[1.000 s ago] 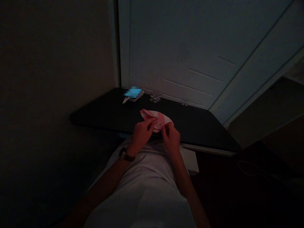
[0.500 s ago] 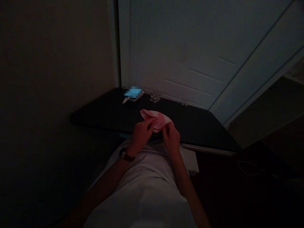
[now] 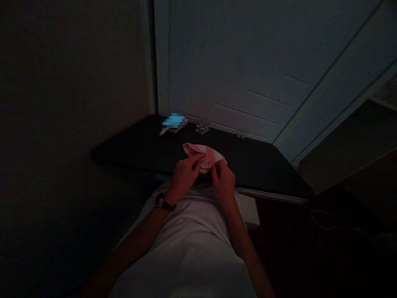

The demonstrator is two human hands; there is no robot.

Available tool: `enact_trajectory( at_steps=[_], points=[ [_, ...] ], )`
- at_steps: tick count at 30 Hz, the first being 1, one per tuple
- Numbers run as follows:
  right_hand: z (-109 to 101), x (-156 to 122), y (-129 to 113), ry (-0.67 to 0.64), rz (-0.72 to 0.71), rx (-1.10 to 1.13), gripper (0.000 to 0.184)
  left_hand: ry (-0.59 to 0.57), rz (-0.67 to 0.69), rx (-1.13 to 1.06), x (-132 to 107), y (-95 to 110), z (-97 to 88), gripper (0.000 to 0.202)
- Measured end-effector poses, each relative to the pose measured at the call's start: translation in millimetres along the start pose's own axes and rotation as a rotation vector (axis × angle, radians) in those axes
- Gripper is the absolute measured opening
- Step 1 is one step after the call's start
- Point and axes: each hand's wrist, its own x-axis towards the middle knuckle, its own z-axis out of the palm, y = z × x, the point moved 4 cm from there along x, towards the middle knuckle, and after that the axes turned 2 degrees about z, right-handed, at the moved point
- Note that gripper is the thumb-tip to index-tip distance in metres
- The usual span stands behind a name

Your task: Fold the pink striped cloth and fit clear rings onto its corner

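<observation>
A pink and white piece of cloth is held up between my hands over the front edge of a dark table. My left hand, with a watch on the wrist, pinches it from the left with thumb and forefinger. From the right, my right hand grips the cloth's lower edge with its fingertips. The cloth looks folded and curved, and its exact kind does not show in the dim light.
A device with a blurred blue screen lies at the table's back left. Beside it along the back are a clear, shiny cluster and a smaller one. A pale panel rises behind. A white box is below the front edge.
</observation>
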Motion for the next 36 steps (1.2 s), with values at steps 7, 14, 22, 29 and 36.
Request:
enact_trajectory(
  at_steps=[7,14,22,29,36],
  points=[
    [0.0,1.3,0.1,0.026,0.029,0.005,0.020,-0.011,0.000,0.007,0.1,0.6,-0.3,0.032],
    [0.7,0.8,0.9,0.001,0.013,-0.017,0.019,-0.004,-0.015,-0.011,-0.1,0.7,-0.4,0.032],
    [-0.1,0.6,-0.5,0.006,-0.001,-0.014,0.018,0.007,0.007,-0.007,-0.3,0.9,-0.7,0.031],
    [0.6,1.7,0.2,0.025,0.031,-0.021,0.019,-0.009,-0.013,0.006,-0.2,0.7,-0.1,0.032],
    [0.4,1.3,-0.1,-0.009,0.005,-0.014,0.018,-0.003,-0.017,-0.004,0.2,2.5,-2.1,0.032]
  ],
)
